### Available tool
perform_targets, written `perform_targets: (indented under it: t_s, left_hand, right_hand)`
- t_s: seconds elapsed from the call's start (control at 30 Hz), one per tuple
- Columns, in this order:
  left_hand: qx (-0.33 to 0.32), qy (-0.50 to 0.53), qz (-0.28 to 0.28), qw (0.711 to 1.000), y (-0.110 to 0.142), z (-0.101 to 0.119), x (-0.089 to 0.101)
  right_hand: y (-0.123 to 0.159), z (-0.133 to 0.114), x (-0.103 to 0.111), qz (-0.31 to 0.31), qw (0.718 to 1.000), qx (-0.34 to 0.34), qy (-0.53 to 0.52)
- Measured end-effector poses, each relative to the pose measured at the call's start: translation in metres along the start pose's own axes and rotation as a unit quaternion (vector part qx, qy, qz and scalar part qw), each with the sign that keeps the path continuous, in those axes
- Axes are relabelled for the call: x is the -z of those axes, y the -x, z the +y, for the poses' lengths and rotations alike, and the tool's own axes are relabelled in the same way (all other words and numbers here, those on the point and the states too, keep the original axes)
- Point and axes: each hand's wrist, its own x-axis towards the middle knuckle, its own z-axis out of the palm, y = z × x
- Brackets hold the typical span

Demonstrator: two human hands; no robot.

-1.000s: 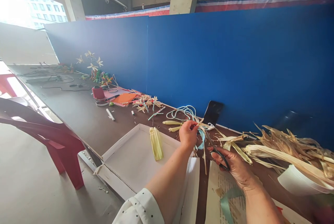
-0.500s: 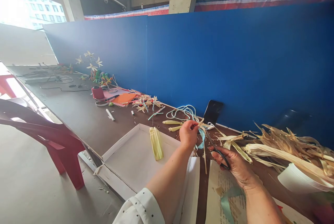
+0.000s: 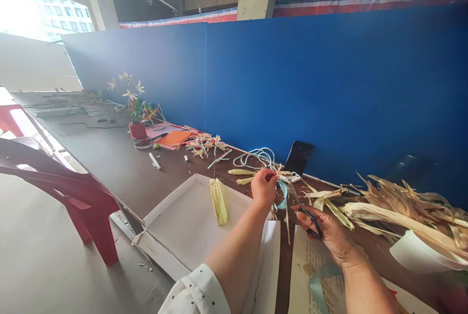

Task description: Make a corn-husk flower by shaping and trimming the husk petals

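Head view — phone (image 3: 299,157), husks (image 3: 398,214), box (image 3: 183,221) surround the hands (image 3: 263,186).

Room above box (image 3: 171,216), husks (image 3: 405,202) rightward

Brn tbl (image 3: 117,153) w/ box (image 3: 179,221), husks (image 3: 405,202)

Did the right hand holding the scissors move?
No, not that I can see: the right hand sits in the same spot, left of the white container.
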Motion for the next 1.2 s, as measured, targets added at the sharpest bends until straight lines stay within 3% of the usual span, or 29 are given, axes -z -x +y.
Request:
perform_targets:
  t_s: [0.23, 0.53, 0.93, 1.2]
  left_hand:
    - [0.028, 0.064, -0.003, 0.998, -0.002, -0.005, -0.004]
    - [0.041, 0.055, -0.008, 0.998, 0.001, 0.0, -0.003]
    - [0.045, 0.058, -0.01, 0.997, 0.003, 0.006, 0.0]
    - [0.039, 0.059, -0.008, 0.997, 0.002, 0.0, -0.002]
  right_hand:
    - [0.003, -0.004, -0.003, -0.011, 1.0, 0.019, -0.003]
    - [0.004, -0.01, -0.007, 0.004, 1.0, 0.016, -0.027]
    - [-0.003, 0.003, -0.002, -0.007, 0.999, 0.034, -0.037]
    - [-0.002, 0.001, -0.003, -0.01, 0.998, 0.024, -0.058]
